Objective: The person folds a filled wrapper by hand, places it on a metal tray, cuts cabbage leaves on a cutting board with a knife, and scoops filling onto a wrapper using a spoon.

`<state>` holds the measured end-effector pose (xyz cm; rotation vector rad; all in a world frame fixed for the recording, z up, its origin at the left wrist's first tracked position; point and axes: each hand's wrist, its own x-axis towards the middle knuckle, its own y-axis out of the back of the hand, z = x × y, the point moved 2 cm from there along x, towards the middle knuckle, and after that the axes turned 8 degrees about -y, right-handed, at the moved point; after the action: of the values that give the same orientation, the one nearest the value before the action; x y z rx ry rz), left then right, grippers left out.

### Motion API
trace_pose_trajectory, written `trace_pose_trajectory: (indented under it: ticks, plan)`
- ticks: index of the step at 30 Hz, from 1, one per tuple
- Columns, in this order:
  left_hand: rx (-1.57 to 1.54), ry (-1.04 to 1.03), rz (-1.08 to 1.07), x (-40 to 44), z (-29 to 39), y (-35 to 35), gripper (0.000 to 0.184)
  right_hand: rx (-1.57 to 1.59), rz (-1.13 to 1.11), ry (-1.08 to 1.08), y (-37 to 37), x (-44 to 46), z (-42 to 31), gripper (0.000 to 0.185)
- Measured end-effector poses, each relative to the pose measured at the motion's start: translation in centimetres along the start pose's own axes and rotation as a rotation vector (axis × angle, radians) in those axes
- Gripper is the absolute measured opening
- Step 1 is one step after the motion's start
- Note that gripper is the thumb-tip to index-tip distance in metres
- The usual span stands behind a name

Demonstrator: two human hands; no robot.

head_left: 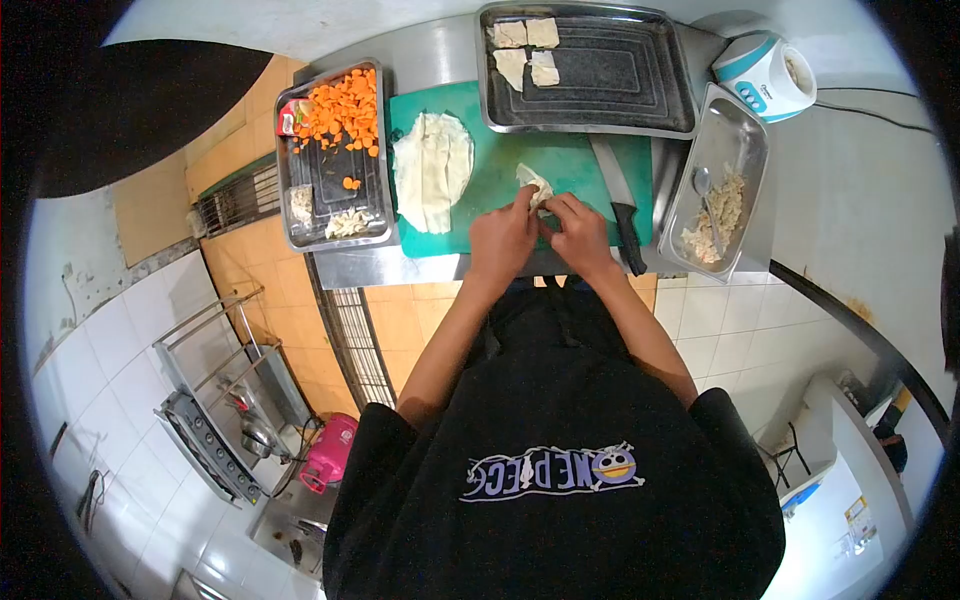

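Observation:
My left hand [503, 235] and my right hand [582, 235] meet over the green cutting board [495, 120], fingers closed on a small piece of pale dough [535, 182] with some filling showing. The dough's upper end sticks out above the fingertips. Flat pale dough sheets [432, 172] lie on the board to the left. To the right of my hands a knife [622, 205] rests with its black handle toward me. A steel pan [715, 185] further right holds a light chunky filling [722, 222] and a spoon [706, 195].
Behind the board, a dark tray [620, 75] carries several folded dough squares [510, 35]. At the left, another tray [385, 215] holds chopped carrots [345, 108] and a red packet [288, 118]. A white and teal appliance [765, 78] stands at the back right, with a cable.

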<state>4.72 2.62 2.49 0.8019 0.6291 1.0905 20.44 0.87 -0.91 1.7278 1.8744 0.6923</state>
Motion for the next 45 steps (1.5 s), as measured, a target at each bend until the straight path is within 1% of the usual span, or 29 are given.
trace_pose_trajectory:
  ticks: [3,9,12,17,19,20,22,24,25,27,28,30,31,33,34,36,37,39,43,45]
  plan:
    - [0.052,-0.037,-0.011,0.0,0.2,-0.1,0.033,0.009,0.001,-0.008,0.0,0.1,0.1,0.03]
    - [0.028,-0.122,0.04,0.1,0.7,0.1,0.036,0.012,0.023,0.011,0.3,0.2,0.1,0.027]
    - [0.05,-0.098,-0.008,0.2,1.0,0.2,0.039,-0.003,0.03,0.005,0.5,0.1,0.1,0.025]
    - [0.03,-0.096,-0.018,0.2,1.0,0.5,0.041,0.004,0.042,-0.001,0.5,0.4,0.1,0.021]
    - [0.031,-0.086,-0.036,0.2,0.7,0.7,0.041,0.039,0.008,-0.071,0.4,0.7,-0.1,0.017]
    - [0.029,-0.074,-0.035,0.2,0.4,0.7,0.04,0.039,0.01,-0.069,0.6,0.7,-0.2,0.017]
    - [0.028,-0.063,-0.028,0.0,-0.2,0.2,0.039,0.14,-0.061,-0.252,1.2,1.0,-0.5,0.013]
    - [-0.043,-0.028,0.08,-0.3,-0.9,0.1,0.034,0.15,-0.052,-0.264,1.4,1.2,-0.6,0.013]
    - [-0.045,-0.032,0.084,-0.3,-1.1,-0.1,0.034,0.157,-0.043,-0.279,1.5,1.3,-0.4,0.013]
    - [0.065,-0.047,0.139,-0.6,-1.5,-0.3,0.029,0.136,-0.048,-0.287,1.5,1.4,-0.2,0.014]
    - [0.065,-0.049,0.146,-0.9,-1.8,-0.4,0.029,0.116,-0.057,-0.295,1.4,1.4,-0.1,0.016]
    - [0.146,-0.187,0.145,-1.4,-2.1,-1.0,0.028,0.107,-0.07,-0.315,1.6,1.4,0.1,0.017]
    - [0.145,-0.189,0.152,-1.7,-2.3,-1.4,0.028,0.103,-0.087,-0.339,1.6,1.4,0.0,0.018]
    - [0.248,-0.313,0.169,-2.1,-2.4,-2.0,0.035,0.088,-0.091,-0.347,1.7,1.4,-0.1,0.018]
    - [0.247,-0.313,0.179,-2.2,-2.5,-2.2,0.035,0.076,-0.096,-0.36,1.7,1.4,0.0,0.018]
    - [0.267,-0.382,0.192,-2.5,-2.4,-2.5,0.041,0.07,-0.089,-0.352,1.6,1.5,0.0,0.018]
    - [0.265,-0.383,0.198,-2.5,-2.5,-2.6,0.041,0.071,-0.081,-0.353,1.6,1.5,0.1,0.018]
    - [0.307,-0.442,0.199,-2.7,-2.7,-2.9,0.049,0.071,-0.07,-0.351,1.4,1.5,0.2,0.018]
    - [0.306,-0.47,0.181,-2.9,-3.2,-3.3,0.055,0.064,-0.078,-0.367,1.6,1.4,0.3,0.018]
    - [0.321,-0.471,0.127,-2.9,-3.4,-3.5,0.059,0.062,-0.058,-0.353,1.5,1.4,0.4,0.018]
